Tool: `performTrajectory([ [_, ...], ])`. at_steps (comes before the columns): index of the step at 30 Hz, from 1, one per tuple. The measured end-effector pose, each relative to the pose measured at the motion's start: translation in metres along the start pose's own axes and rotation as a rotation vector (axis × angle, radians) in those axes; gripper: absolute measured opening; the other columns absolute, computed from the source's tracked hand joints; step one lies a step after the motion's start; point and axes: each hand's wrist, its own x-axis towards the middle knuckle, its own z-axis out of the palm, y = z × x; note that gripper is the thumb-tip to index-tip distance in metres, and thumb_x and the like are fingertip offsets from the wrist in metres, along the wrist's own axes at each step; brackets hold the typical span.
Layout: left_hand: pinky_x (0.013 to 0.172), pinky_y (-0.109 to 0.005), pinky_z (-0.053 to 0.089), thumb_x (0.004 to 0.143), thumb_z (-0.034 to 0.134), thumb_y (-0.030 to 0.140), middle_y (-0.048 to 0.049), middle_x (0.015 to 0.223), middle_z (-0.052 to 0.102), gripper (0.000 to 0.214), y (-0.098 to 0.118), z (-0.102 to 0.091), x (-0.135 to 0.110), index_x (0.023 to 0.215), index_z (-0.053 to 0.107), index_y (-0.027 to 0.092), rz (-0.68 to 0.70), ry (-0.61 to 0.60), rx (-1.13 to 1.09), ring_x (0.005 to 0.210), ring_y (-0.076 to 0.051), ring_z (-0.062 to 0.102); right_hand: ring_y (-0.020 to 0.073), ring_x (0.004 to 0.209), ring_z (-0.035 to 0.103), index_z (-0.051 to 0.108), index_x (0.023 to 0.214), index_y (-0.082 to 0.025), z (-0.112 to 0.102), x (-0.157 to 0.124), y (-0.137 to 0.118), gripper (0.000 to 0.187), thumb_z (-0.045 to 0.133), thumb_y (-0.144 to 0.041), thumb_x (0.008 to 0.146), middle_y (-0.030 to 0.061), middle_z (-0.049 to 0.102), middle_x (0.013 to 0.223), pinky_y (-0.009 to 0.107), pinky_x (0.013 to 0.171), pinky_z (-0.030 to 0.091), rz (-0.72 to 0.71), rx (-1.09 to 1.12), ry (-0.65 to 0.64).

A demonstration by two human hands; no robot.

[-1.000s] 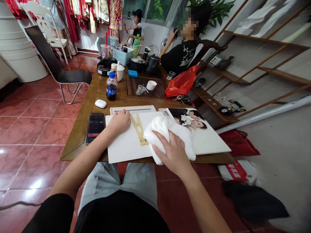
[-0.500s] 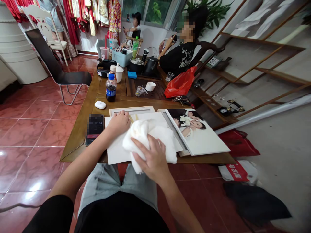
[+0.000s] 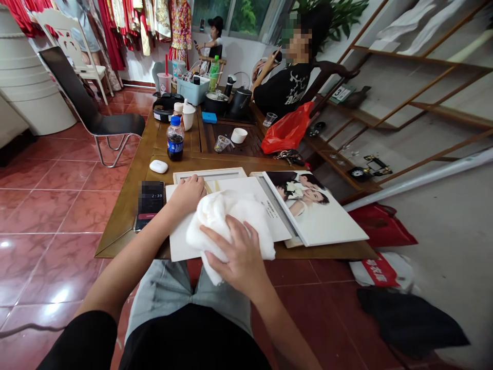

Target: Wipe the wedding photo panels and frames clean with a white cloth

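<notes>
My right hand (image 3: 239,254) presses on a bunched white cloth (image 3: 219,216), its fingers bent into the folds. Under the cloth lies a pale photo panel (image 3: 183,249) with small print near its right side; the cloth covers much of its face. My left hand (image 3: 189,192) rests on the panel's upper left part, fingers stretched out. Behind the panel, the edge of a pale frame (image 3: 231,173) shows. To the right, a wedding photo panel (image 3: 327,221) of a couple leans over another frame, partly overhanging it.
Left of the panels lie a phone (image 3: 151,203) and a white earbud case (image 3: 158,166). A cola bottle (image 3: 175,141), a white cup (image 3: 239,135) and a red plastic bag (image 3: 288,131) stand farther back. A person in black (image 3: 287,85) sits beyond the table (image 3: 127,216).
My right hand has drawn the cloth slightly left and toward me, uncovering small print on the panel's right side. My left hand has stayed put.
</notes>
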Motion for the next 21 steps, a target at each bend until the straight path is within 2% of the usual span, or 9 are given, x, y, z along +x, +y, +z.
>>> performTrajectory([
  [5,0.099,-0.048,0.046,0.104,0.031,0.019,-0.0205,0.123,0.065,0.036,0.002,-0.001,-0.001,0.122,0.061,0.008,-0.014,-0.004,-0.014,0.118,-0.034,0.063,0.0315,0.136,0.049,0.059,0.146,-0.036,-0.017,-0.013,0.044,0.046,0.045,-0.046,0.103,0.0126,0.054,0.137,0.056,0.115,0.036,0.059,-0.023,-0.060],
  [9,0.099,-0.048,0.046,0.104,0.032,0.020,-0.0209,0.124,0.065,0.036,0.002,-0.002,0.000,0.122,0.061,0.008,-0.018,-0.010,-0.035,0.119,-0.034,0.062,0.0337,0.132,0.052,0.060,0.146,-0.035,-0.026,-0.021,0.079,0.047,0.042,-0.050,0.104,0.0127,0.054,0.136,0.059,0.113,0.038,0.198,-0.064,-0.028],
  [12,0.100,-0.048,0.047,0.105,0.031,0.020,-0.0205,0.124,0.065,0.037,0.002,-0.002,0.000,0.123,0.061,0.008,-0.023,-0.019,-0.036,0.120,-0.034,0.062,0.0335,0.129,0.054,0.060,0.145,-0.035,-0.027,-0.022,0.094,0.049,0.042,-0.053,0.104,0.0123,0.055,0.134,0.058,0.110,0.040,0.253,-0.073,-0.021],
  [15,0.100,-0.048,0.047,0.104,0.031,0.020,-0.0208,0.124,0.065,0.038,0.001,-0.001,0.000,0.123,0.061,0.007,-0.019,-0.014,-0.028,0.120,-0.034,0.062,0.0329,0.129,0.054,0.060,0.145,-0.036,-0.024,-0.017,0.094,0.048,0.042,-0.053,0.104,0.0119,0.055,0.134,0.057,0.110,0.040,0.240,-0.089,-0.025],
  [21,0.099,-0.047,0.047,0.105,0.031,0.019,-0.0204,0.123,0.065,0.037,0.001,0.003,0.002,0.123,0.061,0.007,-0.012,0.003,0.000,0.118,-0.034,0.063,0.0316,0.130,0.053,0.059,0.146,-0.037,-0.011,0.008,0.067,0.048,0.041,-0.051,0.104,0.0126,0.055,0.137,0.056,0.111,0.038,0.171,-0.070,-0.022],
])
